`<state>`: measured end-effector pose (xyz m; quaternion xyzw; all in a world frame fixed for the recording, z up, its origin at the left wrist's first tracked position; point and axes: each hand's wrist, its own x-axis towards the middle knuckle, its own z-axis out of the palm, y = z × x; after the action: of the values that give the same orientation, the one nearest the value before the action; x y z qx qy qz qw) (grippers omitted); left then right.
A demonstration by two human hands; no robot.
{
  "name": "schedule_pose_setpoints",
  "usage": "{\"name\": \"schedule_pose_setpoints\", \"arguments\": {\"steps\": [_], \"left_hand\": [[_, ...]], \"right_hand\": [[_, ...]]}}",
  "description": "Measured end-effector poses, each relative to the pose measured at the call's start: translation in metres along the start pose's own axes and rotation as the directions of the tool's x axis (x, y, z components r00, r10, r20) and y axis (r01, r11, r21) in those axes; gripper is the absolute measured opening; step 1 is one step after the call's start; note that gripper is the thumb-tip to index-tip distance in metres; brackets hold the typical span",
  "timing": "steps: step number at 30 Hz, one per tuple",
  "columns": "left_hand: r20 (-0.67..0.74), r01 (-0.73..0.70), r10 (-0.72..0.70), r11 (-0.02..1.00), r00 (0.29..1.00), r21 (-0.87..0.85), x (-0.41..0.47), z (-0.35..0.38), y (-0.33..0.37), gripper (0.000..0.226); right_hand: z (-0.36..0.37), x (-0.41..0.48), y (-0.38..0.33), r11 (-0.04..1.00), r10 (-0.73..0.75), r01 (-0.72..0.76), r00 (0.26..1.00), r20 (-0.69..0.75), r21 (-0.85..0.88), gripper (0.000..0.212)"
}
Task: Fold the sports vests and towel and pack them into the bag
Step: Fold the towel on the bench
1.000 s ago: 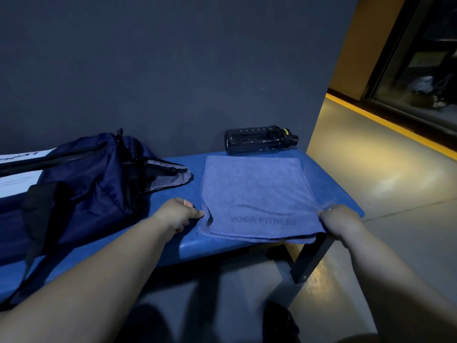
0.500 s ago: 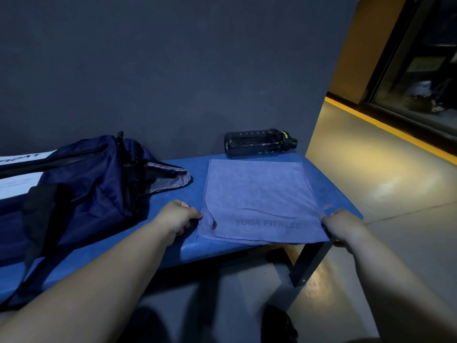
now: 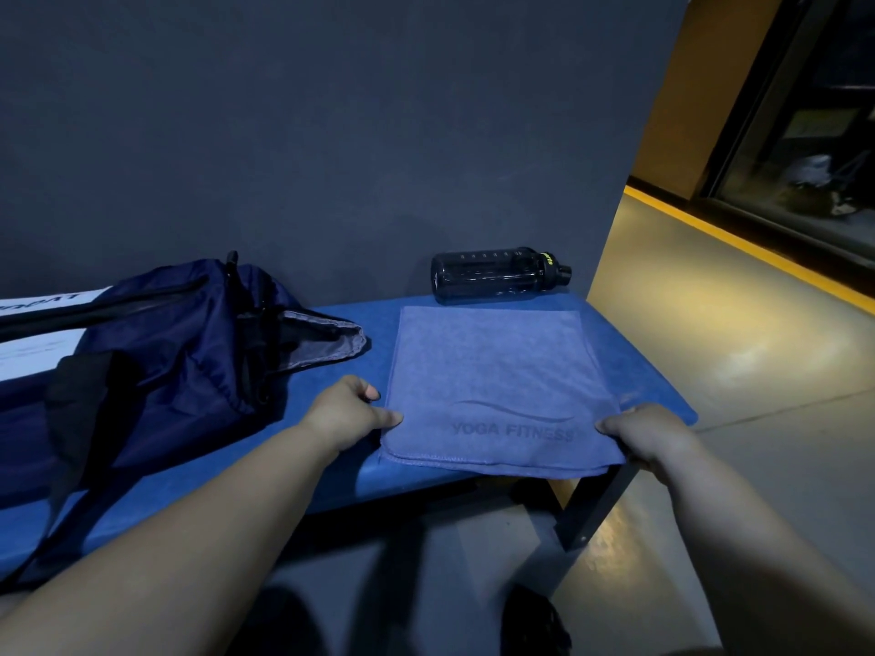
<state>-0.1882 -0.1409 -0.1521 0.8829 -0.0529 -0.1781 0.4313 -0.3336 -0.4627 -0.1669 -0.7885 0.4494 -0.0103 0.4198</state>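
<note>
We have the towel (image 3: 497, 385) lying flat and doubled at the right end of the bench (image 3: 634, 371), its near edge just over the bench's front edge, so both corners are easy to take. Our left hand (image 3: 348, 411) pinches the near left corner, thumb on top and fingers curled beside it. Our right hand (image 3: 648, 433) grips the near right corner, fingers curled around the hem. Holding both corners should let us lift the near edge and fold it toward the back edge, where the bottle (image 3: 497, 275) lies on its side against the wall. The bag (image 3: 156, 352) sits at the left, its mouth open toward the towel, ready for packing. We see no vests; they may be inside.
</note>
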Motion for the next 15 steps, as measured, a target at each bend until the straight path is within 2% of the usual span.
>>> {"name": "schedule_pose_setpoints", "arguments": {"steps": [3,5,7,10,12,15], "left_hand": [[0.010,-0.021,0.021,1.000,1.000,-0.017,0.001,0.001,-0.002,0.047],[0.015,-0.083,0.082,0.996,0.997,0.034,-0.001,0.003,-0.006,0.048],[-0.010,-0.215,0.219,0.965,0.976,0.147,-0.003,0.005,-0.009,0.045],[-0.011,-0.495,0.506,0.847,0.862,0.196,0.000,0.000,-0.012,0.045],[0.132,-0.576,0.561,0.797,0.817,0.180,0.005,-0.008,-0.014,0.048],[0.376,-0.519,0.422,0.828,0.825,0.210,0.003,-0.017,-0.013,0.046]], "right_hand": [[-0.002,-0.001,0.000,0.998,-0.008,0.007,1.000,0.018,0.067,0.024],[-0.004,-0.002,-0.001,0.997,-0.051,0.051,0.999,0.017,0.051,0.023],[-0.007,-0.006,-0.003,0.994,-0.105,0.104,0.994,0.008,0.040,0.025],[-0.013,-0.013,-0.003,0.984,-0.178,0.178,0.984,0.003,0.003,0.032],[-0.017,-0.016,-0.002,0.965,-0.256,0.258,0.964,0.067,-0.037,0.032],[-0.022,-0.020,-0.002,0.953,-0.297,0.302,0.934,0.197,0.005,0.009]]}}
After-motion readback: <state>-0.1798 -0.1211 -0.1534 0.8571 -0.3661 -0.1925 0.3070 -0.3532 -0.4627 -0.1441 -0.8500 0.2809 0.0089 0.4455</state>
